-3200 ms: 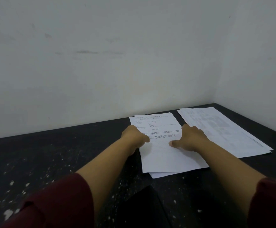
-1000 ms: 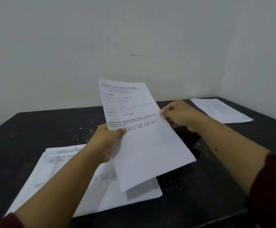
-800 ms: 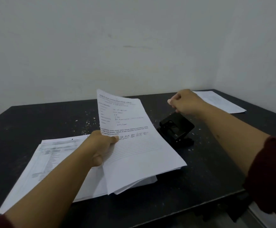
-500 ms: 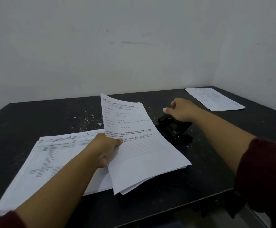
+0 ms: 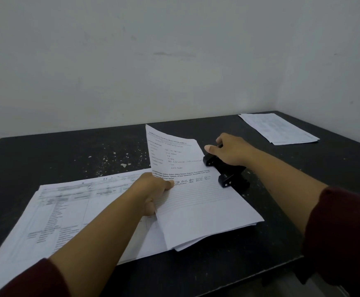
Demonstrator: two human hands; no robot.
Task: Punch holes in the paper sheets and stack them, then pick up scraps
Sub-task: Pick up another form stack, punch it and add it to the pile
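My left hand (image 5: 153, 190) grips a thin bundle of printed paper sheets (image 5: 196, 202) by its left edge, thumb on top. The bundle's right edge lies against the black hole punch (image 5: 226, 171) in the middle of the dark table. My right hand (image 5: 231, 150) rests palm down on top of the punch, fingers curled over its lever. A stack of printed sheets (image 5: 63, 213) lies flat at the left, partly under the held bundle. Small white paper scraps (image 5: 110, 159) speckle the table behind the stack.
A second pile of sheets (image 5: 278, 128) lies at the far right corner by the walls. The black table (image 5: 239, 260) ends close to me at the lower right. White walls close in the back and the right side.
I carried the bundle from the right side over to the punch. My right hand let go of the sheets and came down onto the punch. The bundle sank lower, its right edge at the punch.
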